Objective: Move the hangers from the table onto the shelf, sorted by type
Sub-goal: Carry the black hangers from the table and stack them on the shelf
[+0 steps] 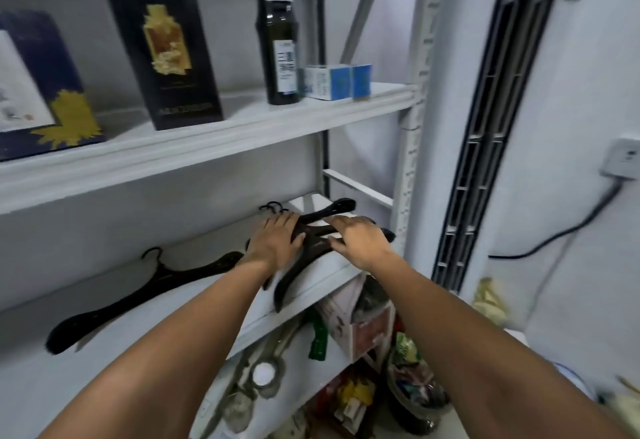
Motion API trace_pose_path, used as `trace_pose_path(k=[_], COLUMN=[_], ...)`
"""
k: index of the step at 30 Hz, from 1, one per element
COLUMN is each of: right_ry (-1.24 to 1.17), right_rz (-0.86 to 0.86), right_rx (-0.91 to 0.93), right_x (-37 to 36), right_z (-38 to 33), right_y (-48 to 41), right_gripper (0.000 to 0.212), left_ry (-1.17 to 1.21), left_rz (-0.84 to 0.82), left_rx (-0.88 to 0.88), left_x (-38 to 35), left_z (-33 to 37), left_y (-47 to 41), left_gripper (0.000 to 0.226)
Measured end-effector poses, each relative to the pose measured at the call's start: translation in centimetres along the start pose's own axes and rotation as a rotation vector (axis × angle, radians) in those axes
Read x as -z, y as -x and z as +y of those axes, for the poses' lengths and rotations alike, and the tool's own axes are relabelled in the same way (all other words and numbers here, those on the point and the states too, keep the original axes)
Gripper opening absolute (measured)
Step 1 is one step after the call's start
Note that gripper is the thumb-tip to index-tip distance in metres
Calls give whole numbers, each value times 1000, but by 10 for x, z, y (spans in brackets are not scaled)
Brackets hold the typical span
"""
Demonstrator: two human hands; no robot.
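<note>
White metal shelving fills the left of my view against a pale wall. On the middle shelf [207, 321] the black hangers lie in two groups. One single hanger [145, 296] lies flat on the left with its hook pointing to the far side. A pile of hangers [313, 243] sits at the right end, one arm sticking out over the near edge; I cannot count them exactly under my hands.

My left hand [273, 241] lies palm down on the left of the pile, fingers nearly straight and close together, pressing on it. My right hand [360, 241] rests on the right of the pile, fingers stretched out and slightly spread, thumb alongside; neither hand closes round a hanger.

The upper shelf [242, 127] carries two dark gift boxes, a blue one [34, 85] and a taller black one [156, 40], one dark bottle [278, 51] and a cluster of small blue-and-white cartons [337, 82]. Below, a cardboard box [367, 321] stands among bags and clutter. To the right stand a tall white unit with a dark vent [485, 148] and a wall socket [623, 158] with a black cable [561, 231].
</note>
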State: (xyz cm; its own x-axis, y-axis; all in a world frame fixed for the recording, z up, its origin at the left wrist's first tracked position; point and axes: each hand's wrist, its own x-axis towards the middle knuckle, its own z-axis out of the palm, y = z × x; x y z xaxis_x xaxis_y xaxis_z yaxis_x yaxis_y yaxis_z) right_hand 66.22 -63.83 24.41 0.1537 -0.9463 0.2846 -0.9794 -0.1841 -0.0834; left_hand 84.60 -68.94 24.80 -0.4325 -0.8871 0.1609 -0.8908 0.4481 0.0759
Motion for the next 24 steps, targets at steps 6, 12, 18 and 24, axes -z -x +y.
trace_pose_path(k=[6, 12, 18, 24], right_ry=[53, 115, 92, 163], right_rz=[5, 17, 61, 81], right_rx=[-175, -375, -659, -901], right_x=[31, 65, 90, 112], right_z=[72, 136, 187, 219], right_y=[78, 178, 277, 375], right_gripper=[52, 52, 52, 51], left_ry=[10, 31, 66, 104], left_rz=[-18, -56, -89, -116], left_rx=[-180, -390, -652, -895], left_x=[-2, -11, -23, -30], left_z=[96, 213, 334, 447], left_y=[-7, -7, 11, 29], left_gripper=[56, 57, 57, 56])
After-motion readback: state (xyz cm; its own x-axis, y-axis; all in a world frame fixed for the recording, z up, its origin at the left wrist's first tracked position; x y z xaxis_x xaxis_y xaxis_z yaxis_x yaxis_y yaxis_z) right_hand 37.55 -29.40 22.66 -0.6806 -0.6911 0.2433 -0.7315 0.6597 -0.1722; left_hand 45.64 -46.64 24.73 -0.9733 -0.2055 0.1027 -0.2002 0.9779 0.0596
